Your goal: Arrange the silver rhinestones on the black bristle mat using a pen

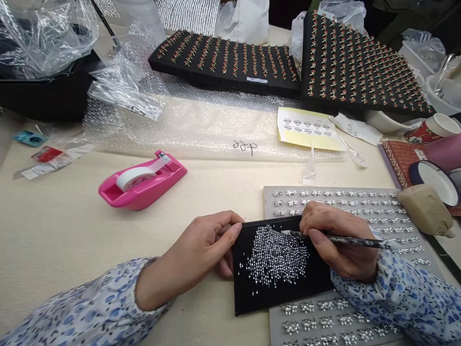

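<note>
Here, the left hand [196, 254] pinches the black tray [248, 300] at one corner, while the right hand's [340, 235] fingers pinch a pen-like tool [355, 240], tip at the rhinestones [277, 257].

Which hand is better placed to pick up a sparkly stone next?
Probably the right hand: it holds a pen-like tool, tip at the sparkly stones, while the left hand grips the black tray by its edge.

Single head-worn view, looking forward and down; near the left hand [196, 252] and right hand [342, 224], over a worktop [65, 226]
</note>
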{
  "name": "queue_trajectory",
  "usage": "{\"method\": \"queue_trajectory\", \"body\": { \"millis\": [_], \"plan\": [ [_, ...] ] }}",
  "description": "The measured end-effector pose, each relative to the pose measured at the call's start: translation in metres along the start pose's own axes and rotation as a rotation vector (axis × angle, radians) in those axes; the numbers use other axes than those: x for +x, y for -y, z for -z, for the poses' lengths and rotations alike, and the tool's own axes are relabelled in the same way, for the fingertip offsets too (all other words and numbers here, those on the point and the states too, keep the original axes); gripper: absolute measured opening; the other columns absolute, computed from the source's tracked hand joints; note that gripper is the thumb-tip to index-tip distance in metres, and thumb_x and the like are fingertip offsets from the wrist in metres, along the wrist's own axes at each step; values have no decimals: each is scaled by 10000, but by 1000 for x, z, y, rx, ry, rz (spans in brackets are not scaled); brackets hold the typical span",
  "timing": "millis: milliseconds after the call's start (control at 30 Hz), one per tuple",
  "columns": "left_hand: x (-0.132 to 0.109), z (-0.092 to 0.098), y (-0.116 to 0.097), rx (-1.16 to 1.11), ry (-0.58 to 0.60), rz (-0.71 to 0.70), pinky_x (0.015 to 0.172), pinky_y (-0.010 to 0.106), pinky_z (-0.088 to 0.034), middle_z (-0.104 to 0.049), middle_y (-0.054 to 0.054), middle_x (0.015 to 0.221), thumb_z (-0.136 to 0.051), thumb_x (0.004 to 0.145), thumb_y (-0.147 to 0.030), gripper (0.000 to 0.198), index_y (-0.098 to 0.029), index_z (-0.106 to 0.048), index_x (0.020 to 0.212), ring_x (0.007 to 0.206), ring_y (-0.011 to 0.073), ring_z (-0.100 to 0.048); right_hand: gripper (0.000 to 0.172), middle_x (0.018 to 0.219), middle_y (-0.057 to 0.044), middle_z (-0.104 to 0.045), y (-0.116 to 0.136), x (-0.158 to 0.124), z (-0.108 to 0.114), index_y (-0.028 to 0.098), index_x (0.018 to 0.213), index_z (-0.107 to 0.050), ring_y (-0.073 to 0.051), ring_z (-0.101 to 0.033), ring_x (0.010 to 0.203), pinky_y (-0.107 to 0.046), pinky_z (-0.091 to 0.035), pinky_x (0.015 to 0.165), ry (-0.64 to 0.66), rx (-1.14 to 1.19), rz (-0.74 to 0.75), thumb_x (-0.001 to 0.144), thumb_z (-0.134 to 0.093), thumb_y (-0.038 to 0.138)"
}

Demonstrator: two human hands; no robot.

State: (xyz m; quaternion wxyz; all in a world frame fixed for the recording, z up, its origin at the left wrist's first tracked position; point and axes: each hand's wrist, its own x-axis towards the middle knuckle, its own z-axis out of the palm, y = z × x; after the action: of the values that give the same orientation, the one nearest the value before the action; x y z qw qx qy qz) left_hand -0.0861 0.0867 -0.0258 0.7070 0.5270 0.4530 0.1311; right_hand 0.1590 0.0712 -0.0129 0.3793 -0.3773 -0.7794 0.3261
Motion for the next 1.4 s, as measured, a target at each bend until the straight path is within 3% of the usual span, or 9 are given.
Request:
{"method": "queue_trajectory", "body": {
  "millis": [167,400,867,1400],
  "plan": [
    [1,0,-1,1,-1,0,428,142,-493,-618,-3,582,-438,909,-363,292,-128,-533,1054,460,110,-614,164,690,-36,-572,0,1,0,166,820,-565,-139,-531,620,-332,-452,555,-11,16,7,734,-486,52],
    [-1,-1,-3,-8,1,10,439,147,-498,-620,1,585,-439,906,-366,295,-123,-534,1043,464,109,-611,147,697,-20,-587,-1,3,-1,184,825,-595,-144,-566,651,-314,-465,562,-235,-60,-73,770,-498,89],
    [-1,0,-2,-5,1,8,435,143,-496,-621,1,584,-440,906,-375,288,-128,-532,1020,462,110,-614,114,746,-29,-604,-2,4,0,178,824,-590,-147,-569,687,-321,-452,604,-199,-146,-137,781,-503,120],
    [1,1,2,2,6,7,435,141,-494,-629,-1,595,-428,915,-384,272,-142,-526,989,465,111,-619,90,655,2,-588,-3,4,-1,167,777,-598,-104,-557,604,-266,-445,530,-199,-213,-127,766,-563,86]
  ]
}}
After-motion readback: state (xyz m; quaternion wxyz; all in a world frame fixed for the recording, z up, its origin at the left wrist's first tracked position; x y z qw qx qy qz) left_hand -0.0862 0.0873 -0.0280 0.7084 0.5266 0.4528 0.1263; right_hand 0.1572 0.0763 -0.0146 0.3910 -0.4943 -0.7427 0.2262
